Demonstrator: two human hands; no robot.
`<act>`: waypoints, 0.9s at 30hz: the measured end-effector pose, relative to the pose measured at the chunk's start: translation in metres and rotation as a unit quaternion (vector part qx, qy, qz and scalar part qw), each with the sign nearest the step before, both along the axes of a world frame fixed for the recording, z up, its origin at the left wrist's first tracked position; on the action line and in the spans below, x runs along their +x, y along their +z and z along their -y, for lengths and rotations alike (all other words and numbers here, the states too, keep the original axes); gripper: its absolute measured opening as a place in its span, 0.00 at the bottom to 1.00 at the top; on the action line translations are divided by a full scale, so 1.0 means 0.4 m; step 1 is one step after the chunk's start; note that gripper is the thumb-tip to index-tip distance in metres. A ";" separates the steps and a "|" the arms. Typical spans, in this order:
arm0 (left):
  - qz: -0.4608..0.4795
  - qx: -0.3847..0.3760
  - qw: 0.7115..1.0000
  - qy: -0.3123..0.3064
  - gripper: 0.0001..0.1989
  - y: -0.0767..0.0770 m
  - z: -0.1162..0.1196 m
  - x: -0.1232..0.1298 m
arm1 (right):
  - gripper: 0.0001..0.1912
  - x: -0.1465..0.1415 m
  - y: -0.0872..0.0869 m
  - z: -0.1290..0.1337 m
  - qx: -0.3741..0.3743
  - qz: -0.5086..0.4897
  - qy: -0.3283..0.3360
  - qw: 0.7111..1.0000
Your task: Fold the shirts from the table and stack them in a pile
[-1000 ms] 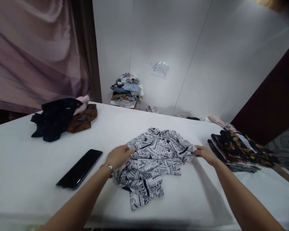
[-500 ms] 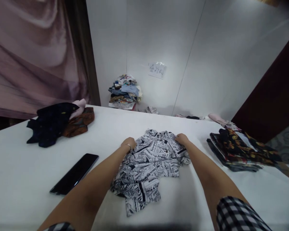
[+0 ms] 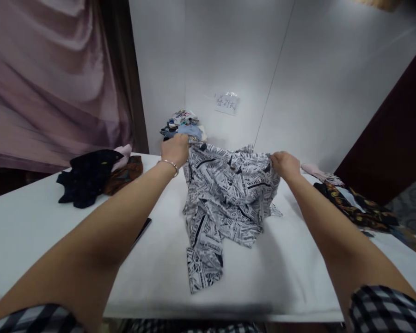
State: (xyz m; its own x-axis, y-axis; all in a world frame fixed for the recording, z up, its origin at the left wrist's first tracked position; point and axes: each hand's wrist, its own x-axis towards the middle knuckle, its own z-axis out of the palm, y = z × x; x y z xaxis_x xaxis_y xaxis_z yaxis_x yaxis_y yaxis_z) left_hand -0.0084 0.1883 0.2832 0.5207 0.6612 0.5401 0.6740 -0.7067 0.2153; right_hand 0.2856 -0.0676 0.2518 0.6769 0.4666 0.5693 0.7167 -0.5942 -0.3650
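A white shirt with black newspaper print (image 3: 229, 189) hangs between my two hands, its upper part lifted off the white table. My left hand (image 3: 175, 150), with a bracelet at the wrist, is closed on the shirt's upper left part. At the upper right, my right hand (image 3: 284, 164) pinches the fabric. The cloth sags in creases between them, and one lower corner droops towards the table at the front left. The fingertips of both hands are partly hidden by the fabric.
Dark and brown garments (image 3: 88, 178) lie at the table's left. A black phone (image 3: 142, 231) is mostly covered by my left forearm. Folded patterned clothes (image 3: 360, 203) are at the right, and a clothes pile (image 3: 183, 125) stands by the wall beneath a paper sign (image 3: 227, 103).
Both hands have risen and moved apart, raising the shirt's upper part off the table and stretching it wider. My left forearm now covers most of the phone.
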 end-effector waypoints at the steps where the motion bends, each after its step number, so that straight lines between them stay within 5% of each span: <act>1: 0.035 0.013 0.999 0.002 0.14 0.028 0.005 -0.009 | 0.12 -0.006 0.024 0.010 0.028 -0.006 0.000 1.000; 4: 0.195 -0.044 0.980 -0.012 0.09 0.068 0.024 -0.025 | 0.15 -0.031 0.060 0.031 0.169 -0.143 0.074 0.972; 7: 0.321 -0.194 0.925 -0.065 0.02 0.054 0.045 -0.020 | 0.16 -0.070 0.052 0.034 0.299 -0.265 0.173 0.900; 9: 0.390 -0.247 0.879 -0.122 0.01 0.037 0.063 -0.015 | 0.15 -0.100 0.040 0.033 0.393 -0.240 0.219 0.860; 12: 0.519 -0.175 0.808 -0.216 0.06 0.045 0.095 -0.030 | 0.13 -0.148 0.048 0.045 0.500 -0.088 0.245 0.826; 15: 0.555 0.010 0.783 -0.281 0.07 0.105 0.129 -0.068 | 0.15 -0.189 0.098 0.082 0.498 0.108 0.240 0.826; 18: 0.523 0.195 0.774 -0.298 0.05 0.181 0.151 -0.104 | 0.23 -0.212 0.160 0.127 0.441 0.249 0.245 0.827; 21: 0.478 0.286 0.792 -0.248 0.06 0.223 0.144 -0.115 | 0.29 -0.202 0.189 0.147 0.376 0.316 0.213 0.845; 25: 0.375 0.296 0.860 -0.181 0.16 0.202 0.073 -0.056 | 0.33 -0.124 0.154 0.101 0.294 0.316 0.160 0.888; 27: 0.336 0.278 0.885 -0.165 0.13 0.170 0.013 0.009 | 0.34 -0.061 0.116 0.049 0.248 0.271 0.137 0.920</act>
State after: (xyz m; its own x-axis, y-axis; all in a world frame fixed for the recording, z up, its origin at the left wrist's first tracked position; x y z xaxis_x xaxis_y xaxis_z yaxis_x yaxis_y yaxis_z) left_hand -0.0047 0.1830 0.3512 0.0744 0.0677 0.9949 0.2632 -0.9636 0.0459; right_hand 0.2613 -0.0874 0.2983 0.1268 0.1691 0.9774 0.9713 -0.2211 -0.0878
